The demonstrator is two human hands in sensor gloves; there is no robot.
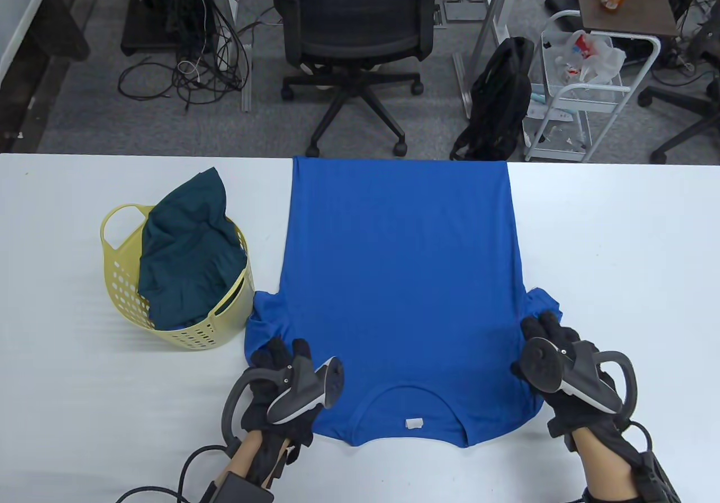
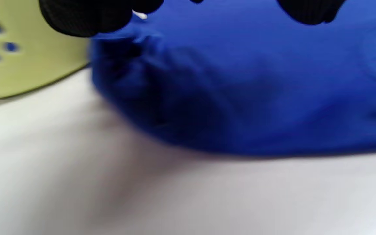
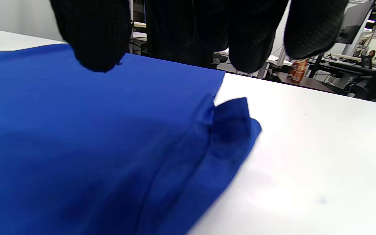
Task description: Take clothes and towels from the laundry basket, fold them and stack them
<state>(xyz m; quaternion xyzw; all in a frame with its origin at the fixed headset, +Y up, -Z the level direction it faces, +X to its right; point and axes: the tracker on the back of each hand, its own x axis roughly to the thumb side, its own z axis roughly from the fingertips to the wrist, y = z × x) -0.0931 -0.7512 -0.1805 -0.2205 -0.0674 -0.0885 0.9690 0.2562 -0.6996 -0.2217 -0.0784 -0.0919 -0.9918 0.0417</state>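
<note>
The basket (image 1: 177, 278) stands just left of the shirt (image 1: 399, 278), touching its left sleeve, crowding that side. Right of the shirt the table (image 1: 619, 255) lies bare to its edge.

We see a white worktop (image 1: 619, 244) running across the whole table view, its far edge meeting a grey carpeted floor. Directly on it lies a blue T-shirt (image 1: 399, 278), spread flat with its collar and a small white label toward the near edge and its hem reaching the far edge. Its short sleeves stick out to either side near the near edge, the right one bunched into a small fold. Just left of the shirt stands a yellow perforated laundry basket (image 1: 225, 323), its wall close to the left sleeve, holding a crumpled dark green garment (image 1: 188, 250).
</note>
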